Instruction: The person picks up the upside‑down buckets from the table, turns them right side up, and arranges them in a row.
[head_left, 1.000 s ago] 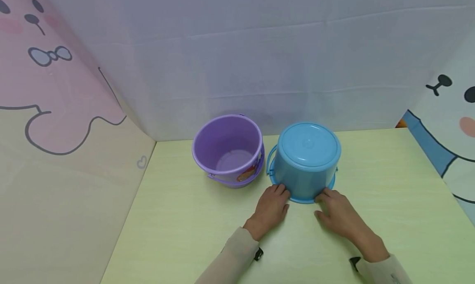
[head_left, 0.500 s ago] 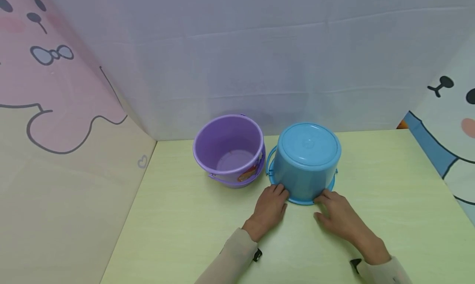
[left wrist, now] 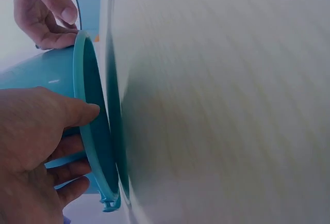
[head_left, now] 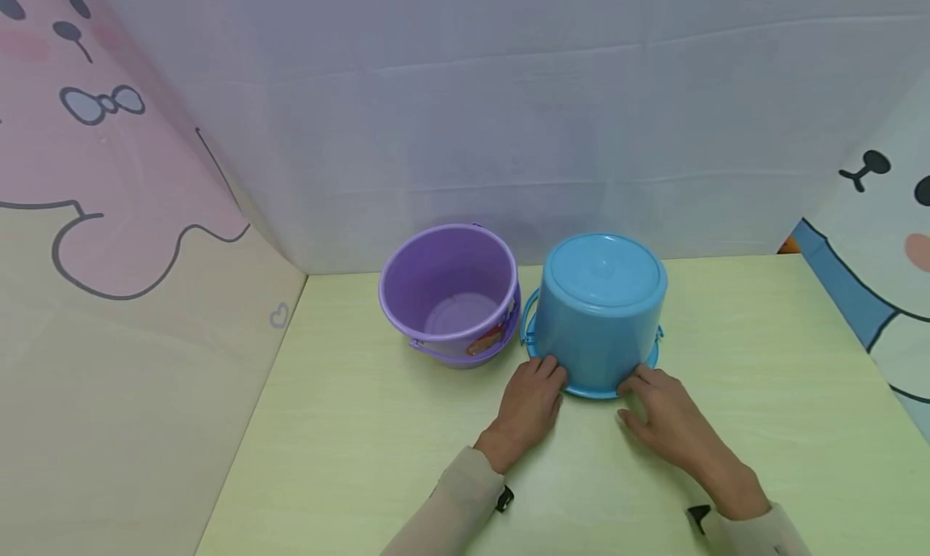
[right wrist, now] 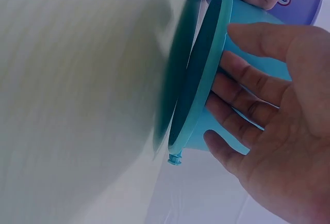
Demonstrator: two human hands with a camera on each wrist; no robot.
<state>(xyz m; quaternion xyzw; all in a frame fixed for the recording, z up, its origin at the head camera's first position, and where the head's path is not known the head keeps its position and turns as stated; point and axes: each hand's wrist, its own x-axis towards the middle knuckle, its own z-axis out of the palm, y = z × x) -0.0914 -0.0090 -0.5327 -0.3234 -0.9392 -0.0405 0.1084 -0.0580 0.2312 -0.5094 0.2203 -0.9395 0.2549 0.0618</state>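
An upside-down light blue bucket (head_left: 601,330) is on the table, its base facing up. Both wrist views look into its mouth, with the near rim (left wrist: 87,105) lifted off the surface. My left hand (head_left: 530,403) grips this rim at its left front; in the left wrist view the thumb lies over the edge and the fingers sit against the outer wall. At the right front, my right hand (head_left: 664,419) holds the rim, fingertips (right wrist: 227,61) tucked behind its edge. Left of it, a purple bucket (head_left: 450,282) stands upright, mouth up.
The pale yellow-green table (head_left: 363,459) meets a white cloth backdrop (head_left: 508,136) just behind the buckets. Cartoon-printed panels flank it, a pink one (head_left: 131,177) on the left and a white one (head_left: 894,298) on the right. The blue bucket's handle (head_left: 529,318) hangs between the two buckets.
The blue bucket's upturned base has shifted slightly up in the head view as the bucket tips away from me. Both hands stay at the rim, and the purple bucket stays in place.
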